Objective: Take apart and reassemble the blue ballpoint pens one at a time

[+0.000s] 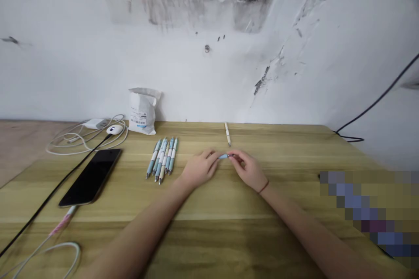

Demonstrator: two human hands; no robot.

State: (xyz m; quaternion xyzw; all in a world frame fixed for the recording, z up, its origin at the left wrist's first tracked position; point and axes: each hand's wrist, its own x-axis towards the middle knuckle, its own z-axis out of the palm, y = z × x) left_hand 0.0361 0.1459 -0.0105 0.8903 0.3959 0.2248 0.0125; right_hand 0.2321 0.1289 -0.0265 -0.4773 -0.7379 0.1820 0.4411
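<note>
Between my hands, just above or on the wooden table, is a light blue pen lying crosswise. My left hand is closed around its left end, which the fingers hide. At the metal tip on the other side, my right hand pinches with thumb and fingers; a thin dark red band circles that wrist. Farther back a cream and white pen lies alone, pointing toward me. Left of my left hand lies a group of several blue, green and cream pens, side by side.
A black phone with a cable plugged in lies at the left of the table. Behind it are a white charger, coiled cables and a white plastic packet against the wall. A blurred-out patch covers the right edge.
</note>
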